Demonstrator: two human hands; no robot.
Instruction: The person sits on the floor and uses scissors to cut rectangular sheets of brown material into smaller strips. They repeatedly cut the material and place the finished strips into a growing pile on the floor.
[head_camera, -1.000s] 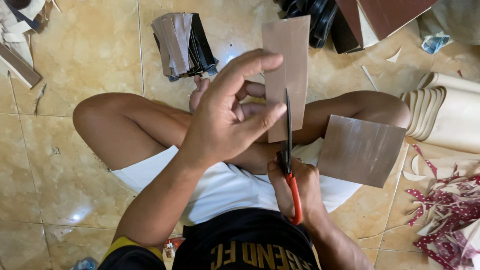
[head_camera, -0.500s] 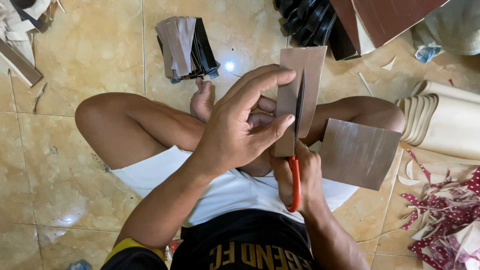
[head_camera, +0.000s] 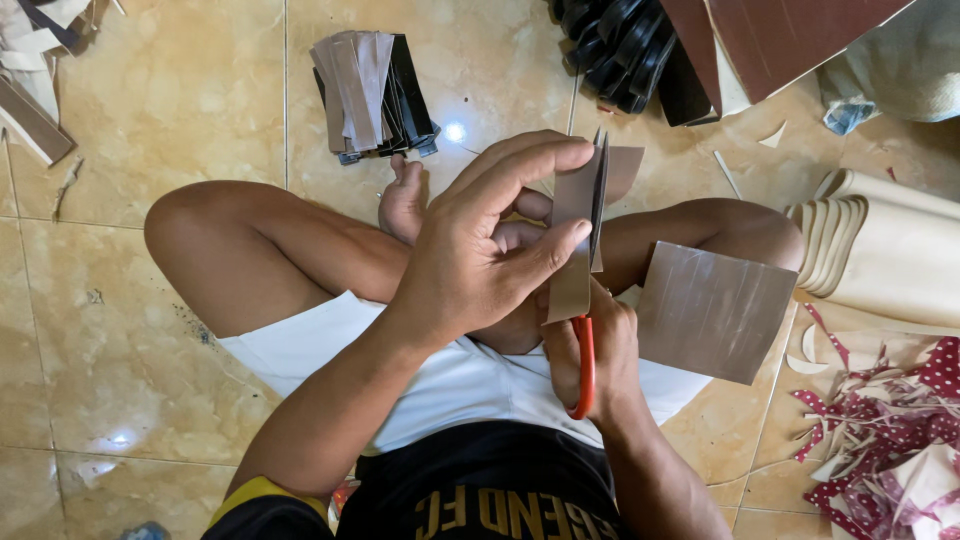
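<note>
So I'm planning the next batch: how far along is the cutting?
Done: a stack of cut strips lies on the floor past the feet. In hand: the left hand pinches a brown sheet while the right hand runs orange-handled scissors up it. Left: another brown sheet rests on the knee, uncut.

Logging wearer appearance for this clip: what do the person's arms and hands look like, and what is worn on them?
Both arms are bare. The left hand and right hand wear no gloves, rings or watch that show. A black shirt sleeve with a yellow cuff ends high on the left arm.
</note>
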